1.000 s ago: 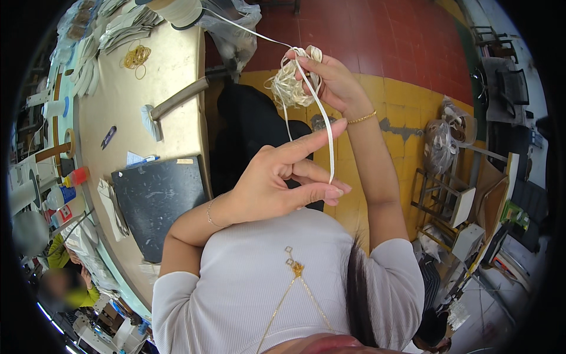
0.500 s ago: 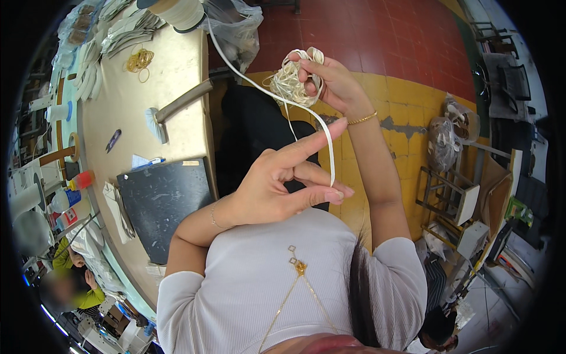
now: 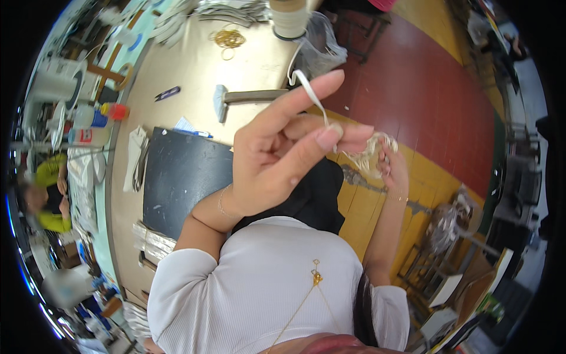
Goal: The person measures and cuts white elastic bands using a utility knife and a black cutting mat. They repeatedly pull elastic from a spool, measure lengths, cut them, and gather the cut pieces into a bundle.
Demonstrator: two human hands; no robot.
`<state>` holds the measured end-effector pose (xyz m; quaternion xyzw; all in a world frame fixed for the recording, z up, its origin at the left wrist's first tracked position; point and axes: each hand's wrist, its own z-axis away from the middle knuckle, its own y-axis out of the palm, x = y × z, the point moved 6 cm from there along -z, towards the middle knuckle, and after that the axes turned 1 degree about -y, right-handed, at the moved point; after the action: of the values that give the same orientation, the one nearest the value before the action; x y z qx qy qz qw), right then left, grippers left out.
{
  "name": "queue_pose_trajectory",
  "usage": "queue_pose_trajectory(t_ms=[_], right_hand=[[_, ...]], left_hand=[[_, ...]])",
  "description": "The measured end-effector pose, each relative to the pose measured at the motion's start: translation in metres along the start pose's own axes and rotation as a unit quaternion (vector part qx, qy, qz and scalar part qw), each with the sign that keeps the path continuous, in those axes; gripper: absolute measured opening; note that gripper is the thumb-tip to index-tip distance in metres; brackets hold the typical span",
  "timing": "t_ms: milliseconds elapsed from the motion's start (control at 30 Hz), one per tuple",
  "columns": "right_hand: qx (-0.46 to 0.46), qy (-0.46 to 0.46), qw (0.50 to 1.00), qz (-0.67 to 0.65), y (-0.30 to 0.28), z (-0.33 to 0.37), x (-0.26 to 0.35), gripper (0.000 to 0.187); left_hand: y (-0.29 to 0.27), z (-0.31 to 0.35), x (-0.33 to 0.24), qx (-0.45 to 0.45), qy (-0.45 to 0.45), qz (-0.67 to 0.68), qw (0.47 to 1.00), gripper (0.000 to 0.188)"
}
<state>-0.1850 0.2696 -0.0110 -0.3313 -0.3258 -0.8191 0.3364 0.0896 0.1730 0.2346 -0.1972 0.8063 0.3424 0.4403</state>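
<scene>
My left hand (image 3: 283, 150) is raised in front of my chest, a narrow white flat cord (image 3: 309, 91) pinched between thumb and fingers. The cord passes by the outstretched index finger and bends back toward a large cream spool (image 3: 290, 19) at the table's far edge. Farther off on the right, my right hand (image 3: 396, 168) closes around a loose bundle of cream cord (image 3: 371, 154). My left fingertips partly cover that bundle, and how the cord runs between the hands is hidden.
On the table to the left lie a black board (image 3: 186, 186), a hammer (image 3: 220, 101) with a wrapped head, thread snips (image 3: 168, 93), yellow rubber bands (image 3: 228, 39) and stacked grey-white pieces (image 3: 233, 10). A plastic bag (image 3: 321, 50) hangs by the spool. A person (image 3: 52, 194) sits across the table.
The view has turned, shifting the table rightward in the picture. My left hand has risen with the pinched cord; my right hand and the bundle now appear lower and farther right.
</scene>
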Motion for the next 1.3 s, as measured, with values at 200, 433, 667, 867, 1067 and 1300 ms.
queue_pose_trajectory(t_ms=[200,433,667,867,1067,1300], right_hand=[[-0.026,0.034,0.998,-0.051,-0.062,0.004,-0.052,0.022],[-0.092,0.033,0.992,-0.084,-0.113,0.010,-0.072,0.022],[-0.118,0.039,0.990,-0.070,-0.140,0.001,-0.078,0.023],[-0.165,0.042,0.984,-0.058,-0.176,-0.002,-0.092,0.021],[-0.100,0.036,0.988,0.111,-0.143,0.001,-0.080,0.029],[0.192,-0.197,0.826,0.492,0.059,0.065,-0.003,0.027]], left_hand=[[-0.025,-0.001,-0.034,-0.165,0.085,-0.061,0.981,0.044],[-0.034,0.007,-0.057,-0.181,0.100,-0.080,0.975,0.041],[-0.042,0.017,-0.070,-0.200,0.139,-0.086,0.966,0.040],[-0.052,0.028,-0.082,-0.220,0.148,-0.083,0.961,0.039],[-0.056,0.024,-0.062,-0.166,0.084,-0.017,0.982,0.032],[-0.058,0.030,0.058,-0.094,-0.073,-0.125,0.985,0.031]])
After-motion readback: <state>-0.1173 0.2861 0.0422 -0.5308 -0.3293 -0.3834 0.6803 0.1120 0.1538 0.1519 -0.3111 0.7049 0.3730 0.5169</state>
